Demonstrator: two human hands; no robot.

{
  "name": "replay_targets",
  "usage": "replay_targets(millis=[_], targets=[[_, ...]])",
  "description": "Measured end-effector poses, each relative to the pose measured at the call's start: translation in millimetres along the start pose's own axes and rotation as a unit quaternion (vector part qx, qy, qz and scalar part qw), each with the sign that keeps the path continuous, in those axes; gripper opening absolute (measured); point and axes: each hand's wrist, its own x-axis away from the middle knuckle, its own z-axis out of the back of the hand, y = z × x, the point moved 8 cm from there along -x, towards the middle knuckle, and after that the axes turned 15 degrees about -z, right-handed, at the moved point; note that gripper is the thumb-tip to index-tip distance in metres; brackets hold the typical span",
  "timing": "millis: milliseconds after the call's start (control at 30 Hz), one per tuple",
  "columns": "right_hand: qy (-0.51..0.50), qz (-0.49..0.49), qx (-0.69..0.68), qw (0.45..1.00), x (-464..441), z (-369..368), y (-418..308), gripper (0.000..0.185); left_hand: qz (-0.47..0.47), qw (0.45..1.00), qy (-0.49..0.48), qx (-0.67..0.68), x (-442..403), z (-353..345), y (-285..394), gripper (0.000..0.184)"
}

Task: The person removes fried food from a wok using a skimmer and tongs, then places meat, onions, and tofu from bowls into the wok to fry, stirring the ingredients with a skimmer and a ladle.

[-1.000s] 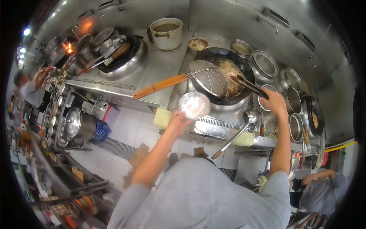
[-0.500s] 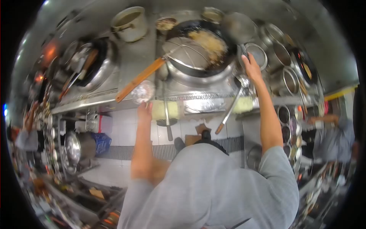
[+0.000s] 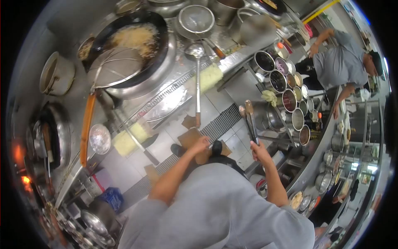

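Tongs [image 3: 250, 124], over the wok [image 3: 163, 50] earlier, now angle above the floor [image 3: 170, 137], gripped by the right hand [image 3: 260, 151]. Left hand [image 3: 201, 144], loosely closed, is away from the whitish-coated bowl [image 3: 100, 139] at the tabletop's [image 3: 178, 54] edge. Food [image 3: 134, 39] froths in the wok; round tubs [image 3: 289, 101] hold dark and reddish contents.

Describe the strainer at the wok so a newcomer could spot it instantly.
Find the big black wok of foamy liquid. Across its near side lies the strainer, braced with wire. Its long, flat orange handle sets it apart from the round sieve to the right.
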Motion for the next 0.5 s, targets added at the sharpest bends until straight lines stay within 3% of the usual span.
replay_targets(millis=[67,133,200,233,300,333,367,400,433,500], targets=[[-0.013,0.011,-0.016,1.0,-10.9,15.0,20.9,0.027,-0.126,0.99,0.036,-0.046,-47.5,-25.0,-7.3,0.04],[0.012,-0.009,0.036,0.999,-17.8,25.0,29.5,0.027,-0.098,0.985,0.118,0.079,-88.9,-30.3,25.5,0.054],[0.047,0.021,0.032,0.998,-29.9,42.2,44.7,0.026,-0.075,0.943,0.231,0.229,-143.8,-15.5,26.9,0.056],[0.055,0.029,0.032,0.998,-37.5,54.0,56.8,0.029,-0.078,0.942,0.237,0.225,-168.8,-4.0,29.6,0.056],[0.073,0.011,0.081,0.994,-48.5,78.8,89.4,0.043,-0.083,0.819,0.379,0.423,-213.3,18.8,21.1,0.058],[0.108,0.081,0.103,0.985,-61.9,95.6,116.7,0.049,-0.09,0.817,0.378,0.426,-240.5,29.3,20.4,0.058],[0.14,0.151,0.127,0.97,-75.7,110.6,141.7,0.055,-0.093,0.771,0.408,0.481,-259.9,47.2,8.8,0.054],[0.139,0.133,0.151,0.97,-73.3,117.2,152.0,0.056,-0.094,0.718,0.438,0.532,-273.8,64.5,-1.3,0.05],[0.137,0.111,0.176,0.968,-65.4,120.7,156.4,0.057,-0.098,0.711,0.445,0.536,-285.7,79.5,-5.7,0.05],[0.12,0.078,0.161,0.976,-60.4,126.7,153.8,0.057,-0.135,0.607,0.418,0.662,-297.5,95.5,-13.5,0.036]])
